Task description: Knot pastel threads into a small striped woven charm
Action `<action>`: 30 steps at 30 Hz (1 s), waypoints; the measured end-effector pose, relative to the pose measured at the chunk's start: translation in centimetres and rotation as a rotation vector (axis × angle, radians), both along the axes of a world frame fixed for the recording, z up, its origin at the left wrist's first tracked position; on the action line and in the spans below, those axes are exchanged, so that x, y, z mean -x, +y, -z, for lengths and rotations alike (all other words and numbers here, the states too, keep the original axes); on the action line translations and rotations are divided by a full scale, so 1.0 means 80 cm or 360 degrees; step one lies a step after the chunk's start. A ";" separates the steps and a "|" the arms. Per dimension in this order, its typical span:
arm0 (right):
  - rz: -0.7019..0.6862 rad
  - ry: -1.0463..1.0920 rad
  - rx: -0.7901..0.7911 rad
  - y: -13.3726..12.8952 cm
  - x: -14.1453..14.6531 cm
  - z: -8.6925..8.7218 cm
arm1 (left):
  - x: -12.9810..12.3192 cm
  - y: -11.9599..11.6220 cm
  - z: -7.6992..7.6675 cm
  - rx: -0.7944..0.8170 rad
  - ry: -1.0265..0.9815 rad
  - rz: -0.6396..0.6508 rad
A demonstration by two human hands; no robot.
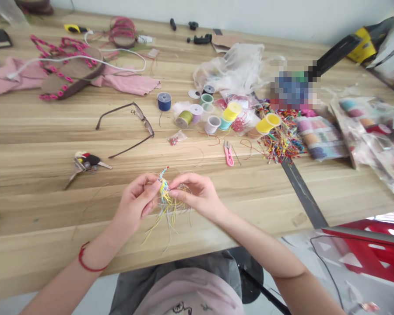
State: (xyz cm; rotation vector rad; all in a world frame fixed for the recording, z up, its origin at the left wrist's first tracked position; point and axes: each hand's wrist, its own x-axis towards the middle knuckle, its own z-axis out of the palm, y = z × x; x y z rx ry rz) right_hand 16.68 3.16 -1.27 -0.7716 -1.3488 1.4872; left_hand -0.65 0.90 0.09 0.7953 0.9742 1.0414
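A pale wooden worktop [46, 144] carries spools [184, 119] and pink thread snips [228, 153] well ahead. Above it, the 2 grips of the left hand [134, 202] and right hand [197, 194] close on a small knotted cord braid [164, 190], its loose threads [169, 214] dangling. A slackened pinch could let the threads tangle.

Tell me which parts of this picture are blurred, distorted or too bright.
In the head view, an upper-right patch is pixelated, the table edge bends from lens distortion, the lower-right red object shows glare, and the left hand and right hand look sharp.
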 end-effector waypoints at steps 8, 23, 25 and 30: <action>-0.0028 0.0095 -0.0009 -0.004 0.001 -0.005 | -0.001 0.003 -0.007 0.0191 -0.0161 0.0147; 0.0334 -0.0424 -0.0732 -0.011 0.000 -0.017 | -0.004 0.000 -0.007 0.0050 0.0003 -0.0118; 0.0338 -0.0420 -0.0719 -0.012 0.001 -0.016 | -0.003 -0.002 -0.005 -0.0026 0.0032 -0.0157; 0.0246 -0.0354 -0.0650 -0.012 0.001 -0.020 | -0.001 -0.005 0.000 -0.0148 0.0096 -0.0087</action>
